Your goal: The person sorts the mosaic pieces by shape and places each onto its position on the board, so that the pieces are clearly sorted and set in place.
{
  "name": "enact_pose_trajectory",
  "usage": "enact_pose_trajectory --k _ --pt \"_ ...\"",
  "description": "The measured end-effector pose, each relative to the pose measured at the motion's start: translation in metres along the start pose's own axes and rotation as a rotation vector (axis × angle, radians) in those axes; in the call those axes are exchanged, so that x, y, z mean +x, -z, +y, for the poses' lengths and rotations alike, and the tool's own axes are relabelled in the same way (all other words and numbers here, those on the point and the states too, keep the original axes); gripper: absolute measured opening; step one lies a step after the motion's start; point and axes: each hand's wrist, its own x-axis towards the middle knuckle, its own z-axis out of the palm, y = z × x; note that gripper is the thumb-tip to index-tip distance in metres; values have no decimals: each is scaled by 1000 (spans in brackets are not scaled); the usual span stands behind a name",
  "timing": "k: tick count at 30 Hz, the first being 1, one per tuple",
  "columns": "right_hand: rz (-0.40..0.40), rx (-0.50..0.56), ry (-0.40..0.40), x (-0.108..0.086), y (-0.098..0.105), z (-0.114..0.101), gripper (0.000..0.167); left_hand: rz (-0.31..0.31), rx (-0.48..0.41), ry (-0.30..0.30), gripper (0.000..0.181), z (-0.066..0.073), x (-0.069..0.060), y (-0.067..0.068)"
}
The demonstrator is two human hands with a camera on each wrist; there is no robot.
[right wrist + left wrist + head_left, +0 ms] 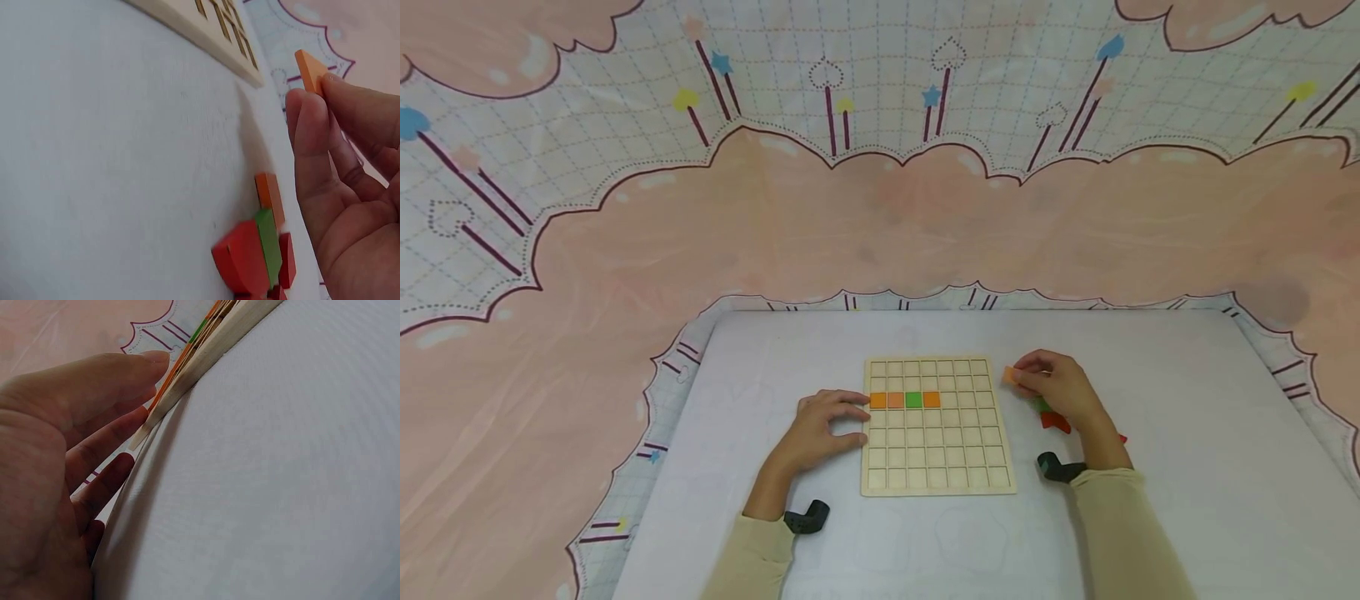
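A wooden grid board (936, 479) lies on the white table, with a row of four tiles at its left: orange, light orange, a green tile (913, 400) and orange. My left hand (820, 429) touches the board's left edge, fingers extended; the left wrist view shows the fingertips against the board's side (215, 353). My right hand (1063, 390) pinches a light orange tile (312, 72) between thumb and fingers, above the table just right of the board. Beneath that hand lie loose red (242, 259), green (269, 244) and orange (270, 199) pieces, partly hidden in the head view.
A small red piece (1122, 438) shows right of the right forearm. Black wrist-worn devices stand out beside the left wrist (807, 517) and right wrist (1058, 467). Behind the white table (775, 350) hangs or lies a patterned pink cloth (880, 233); which one, I cannot tell.
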Motion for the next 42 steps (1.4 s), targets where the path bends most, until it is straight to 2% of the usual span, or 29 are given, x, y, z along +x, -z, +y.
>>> enact_pose_trajectory --k 14,21,25,33,42 --pt "-127 114 58 5 -37 -17 28 2 5 3 24 -1 1 -2" --pt "-189 161 20 7 -56 -25 26 7 15 -1 24 -1 1 -2" --pt "-192 124 -9 10 -63 -26 26 5 19 2 24 0 1 -3" --pt "-143 60 -53 15 -67 -22 24 4 25 6 25 1 1 -2" --pt "-159 52 -31 16 -69 -21 24 3 37 9 26 2 1 -2"
